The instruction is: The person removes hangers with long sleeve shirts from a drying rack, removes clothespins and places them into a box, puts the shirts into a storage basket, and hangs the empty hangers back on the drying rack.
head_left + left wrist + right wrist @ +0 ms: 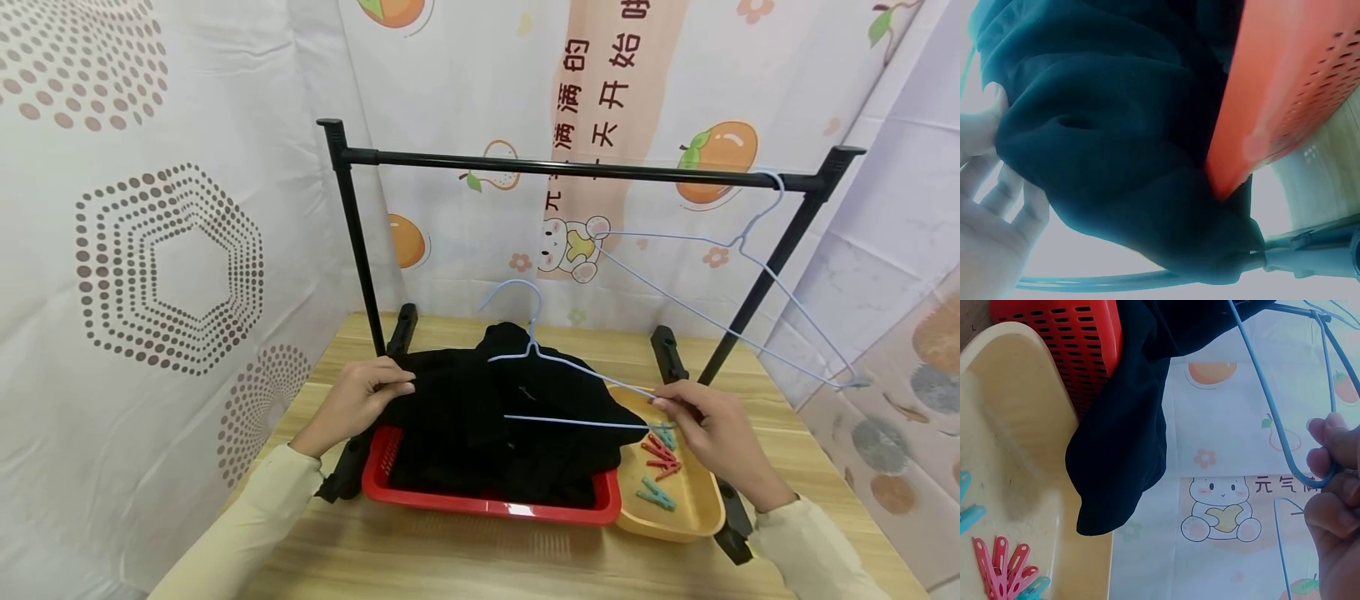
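My left hand pinches the left edge of a black garment; in the left wrist view, the thumb lies on the near side of the cloth. With my right hand I grip the right corner of a light-blue hanger, its hook up. The hanger's left end is hidden in the garment. In the right wrist view the fingers curl round the hanger's bent corner, and a sleeve-like part of black cloth hangs beside it. Under the garment stands a red basket holding more black cloth.
A yellow tray with red clothespins and green clothespins stands right of the basket. Above, a black rack bar spans the wooden table. Another blue hanger hangs at its right end. Printed curtains close off the back.
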A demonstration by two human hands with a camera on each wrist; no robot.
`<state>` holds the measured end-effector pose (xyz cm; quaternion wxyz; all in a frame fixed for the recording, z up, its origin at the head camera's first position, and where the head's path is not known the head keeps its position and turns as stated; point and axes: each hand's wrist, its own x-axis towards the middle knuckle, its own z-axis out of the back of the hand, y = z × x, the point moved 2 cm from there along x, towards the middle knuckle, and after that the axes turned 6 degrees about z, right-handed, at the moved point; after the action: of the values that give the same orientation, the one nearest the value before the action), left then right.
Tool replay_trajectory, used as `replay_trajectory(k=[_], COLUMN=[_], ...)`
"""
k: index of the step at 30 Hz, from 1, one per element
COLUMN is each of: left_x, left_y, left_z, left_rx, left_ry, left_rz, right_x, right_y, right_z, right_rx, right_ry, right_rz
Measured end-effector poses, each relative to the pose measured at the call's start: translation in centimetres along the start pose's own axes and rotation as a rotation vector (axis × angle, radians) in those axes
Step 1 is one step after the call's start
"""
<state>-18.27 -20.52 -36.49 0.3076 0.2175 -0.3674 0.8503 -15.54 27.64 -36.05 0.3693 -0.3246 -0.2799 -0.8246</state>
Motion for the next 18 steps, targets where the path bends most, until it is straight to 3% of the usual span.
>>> replay_trajectory(k=[18], left_x=[-0.36], left_y=[0.72], left_z=[0.03], left_rx=[0.008], left_ry=[-0.018], left_rz=[-0.014], right_x=[-0.83], right_y=[-0.81], right_z=[0.39], right_rx=[-0.013], right_ry=[-0.003], right_rz=[-0.035])
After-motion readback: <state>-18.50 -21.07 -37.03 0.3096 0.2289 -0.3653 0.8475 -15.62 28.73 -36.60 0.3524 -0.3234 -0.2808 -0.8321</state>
